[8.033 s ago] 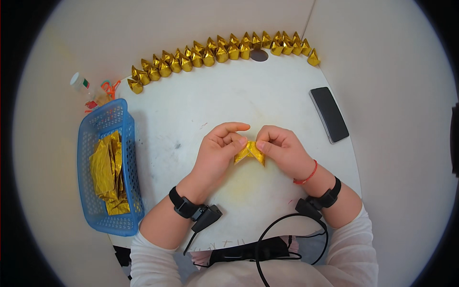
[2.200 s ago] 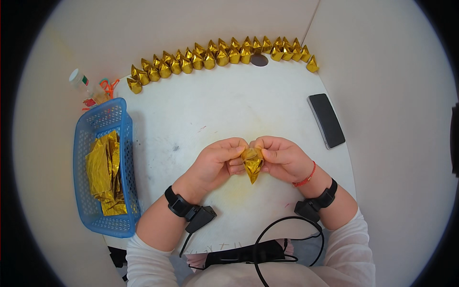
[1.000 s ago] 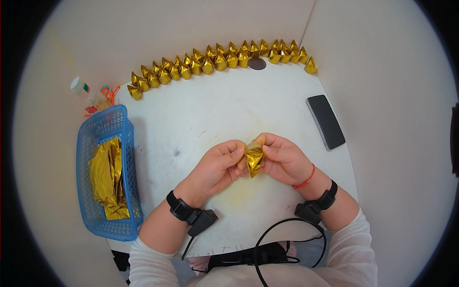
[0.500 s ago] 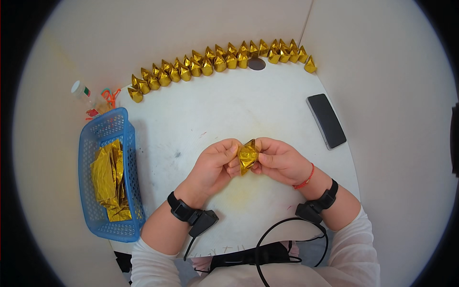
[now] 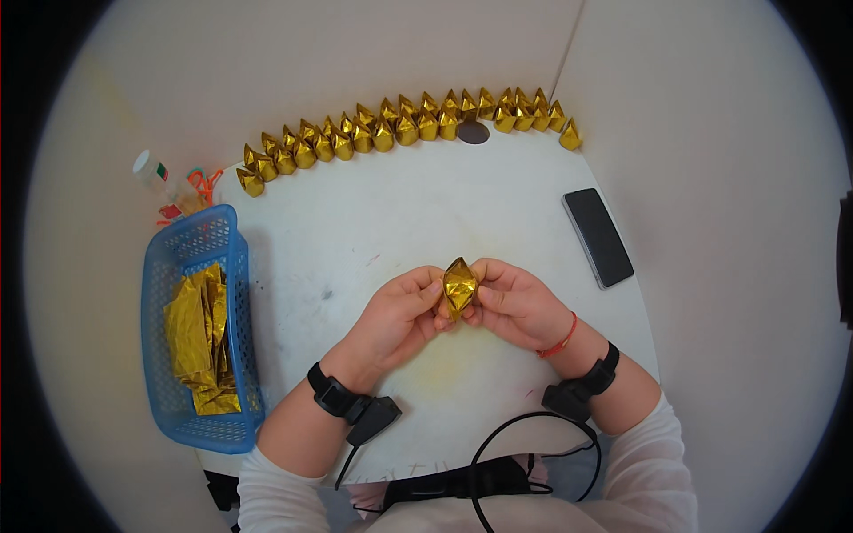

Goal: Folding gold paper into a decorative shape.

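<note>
Between my two hands, above the middle of the white table, is a gold foil paper ingot (image 5: 459, 289) with pointed ends and a bulging centre. My left hand (image 5: 407, 311) pinches its left side with thumb and fingers. On the opposite side my right hand (image 5: 511, 305) grips it the same way, thumb near the centre bulge. Some fingertips are hidden behind the foil. Several finished gold ingots (image 5: 382, 133) stand in rows along the table's far edge.
A blue plastic basket (image 5: 153, 355) with gold foil sheets (image 5: 197, 338) stands at left. Behind it are a bottle (image 5: 149, 169) and orange-handled scissors (image 5: 204, 184). A black phone (image 5: 599, 238) lies at right, a dark round disc (image 5: 473, 132) at the back. A cable (image 5: 475, 462) loops near my body.
The ingot in my hands has turned more upright, its centre now facing up. My hands keep their grip on both sides. The whole view has shifted slightly.
</note>
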A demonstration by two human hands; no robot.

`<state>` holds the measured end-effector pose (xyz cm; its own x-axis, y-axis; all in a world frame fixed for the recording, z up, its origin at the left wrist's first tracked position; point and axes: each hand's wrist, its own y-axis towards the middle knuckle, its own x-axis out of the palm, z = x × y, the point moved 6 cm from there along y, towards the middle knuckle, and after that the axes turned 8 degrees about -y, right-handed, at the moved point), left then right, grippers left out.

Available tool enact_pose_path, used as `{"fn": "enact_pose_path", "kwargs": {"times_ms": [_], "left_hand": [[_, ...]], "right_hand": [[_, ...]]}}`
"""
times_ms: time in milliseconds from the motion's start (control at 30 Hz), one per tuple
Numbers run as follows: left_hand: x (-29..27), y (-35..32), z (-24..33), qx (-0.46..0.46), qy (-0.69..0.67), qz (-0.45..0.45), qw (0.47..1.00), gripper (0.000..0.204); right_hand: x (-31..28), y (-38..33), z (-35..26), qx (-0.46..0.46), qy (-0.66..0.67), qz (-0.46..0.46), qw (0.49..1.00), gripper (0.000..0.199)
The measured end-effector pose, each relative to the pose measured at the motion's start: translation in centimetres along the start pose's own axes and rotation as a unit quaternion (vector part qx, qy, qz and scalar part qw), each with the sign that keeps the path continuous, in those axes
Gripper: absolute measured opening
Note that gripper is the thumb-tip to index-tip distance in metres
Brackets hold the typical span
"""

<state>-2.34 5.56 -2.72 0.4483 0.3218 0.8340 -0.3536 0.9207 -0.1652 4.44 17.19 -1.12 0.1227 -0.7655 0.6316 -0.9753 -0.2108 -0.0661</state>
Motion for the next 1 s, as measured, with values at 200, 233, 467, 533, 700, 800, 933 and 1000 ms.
{"fn": "enact_pose_path", "kwargs": {"times_ms": [200,233,467,533,700,800,933,1000], "left_hand": [[-0.1,-0.3,0.1,0.005,-0.022,-0.005,1.000,0.024],[-0.2,-0.3,0.2,0.008,-0.024,-0.005,1.000,0.024],[0.4,0.0,0.6,0.013,-0.081,-0.039,0.996,0.016],[0.3,0.0,0.6,0.025,-0.060,-0.028,0.998,0.015],[0.3,-0.3,1.4,0.063,-0.040,0.034,0.997,0.014],[-0.1,-0.3,1.4,0.070,-0.045,0.035,0.996,0.014],[0.0,-0.2,1.5,0.082,-0.041,0.040,0.995,0.014],[0.0,-0.1,1.5,0.080,-0.039,0.024,0.996,0.013]], "right_hand": [[-0.3,0.0,0.6,0.006,-0.026,-0.014,1.000,0.022],[-0.3,0.1,0.6,0.001,-0.028,-0.014,0.999,0.029],[-0.2,0.0,0.3,0.013,-0.065,0.011,0.998,0.019],[-0.7,0.1,0.1,-0.001,-0.093,0.021,0.995,0.023],[0.2,0.0,-1.6,-0.084,-0.227,0.107,0.964,0.034],[1.5,-0.1,-2.8,-0.172,-0.381,0.125,0.900,0.040],[3.7,-0.2,-4.5,-0.233,-0.620,0.172,0.729,0.030],[4.2,0.0,-4.6,-0.247,-0.643,0.176,0.704,0.025]]}}
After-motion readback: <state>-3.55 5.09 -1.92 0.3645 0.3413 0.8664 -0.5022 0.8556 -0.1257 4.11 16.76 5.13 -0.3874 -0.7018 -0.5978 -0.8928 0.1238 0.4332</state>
